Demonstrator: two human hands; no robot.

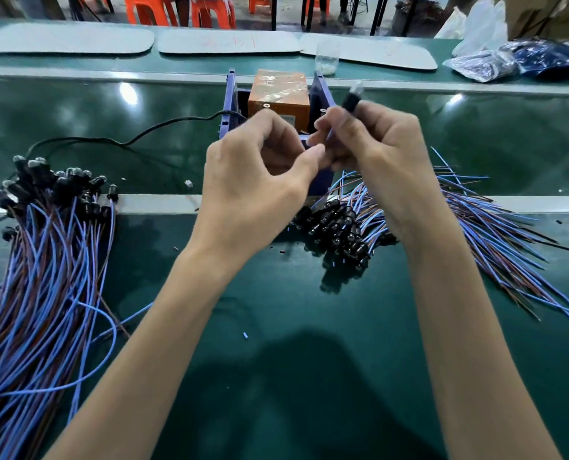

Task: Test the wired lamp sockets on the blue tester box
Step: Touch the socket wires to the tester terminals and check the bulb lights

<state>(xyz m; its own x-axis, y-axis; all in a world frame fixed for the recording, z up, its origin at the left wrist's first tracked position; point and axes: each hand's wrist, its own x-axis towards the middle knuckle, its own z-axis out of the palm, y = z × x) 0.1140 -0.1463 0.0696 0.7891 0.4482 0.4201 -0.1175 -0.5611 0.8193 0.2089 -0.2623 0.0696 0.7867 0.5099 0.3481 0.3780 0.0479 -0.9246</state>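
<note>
The blue tester box (230, 104) stands at the table's middle with an orange block (278, 94) inside it; my hands hide its front. My right hand (373, 144) grips a black lamp socket (350, 99) with a clear bulb tip, raised over the box's right wall. My left hand (260, 174) is just left of it, fingers curled, thumb and fingertips meeting the right hand's fingers; what it pinches is hidden. A heap of wired sockets (339, 227) lies below my right hand. Another bundle of sockets (54, 187) with blue and brown wires lies at the left.
A black power cable (137, 137) runs from the box to the left. Pale mats (67, 38) lie along the far side, with a small clear cup (326, 59) and plastic bags (495, 58) at the back right. Loose wires (495, 234) fan out right.
</note>
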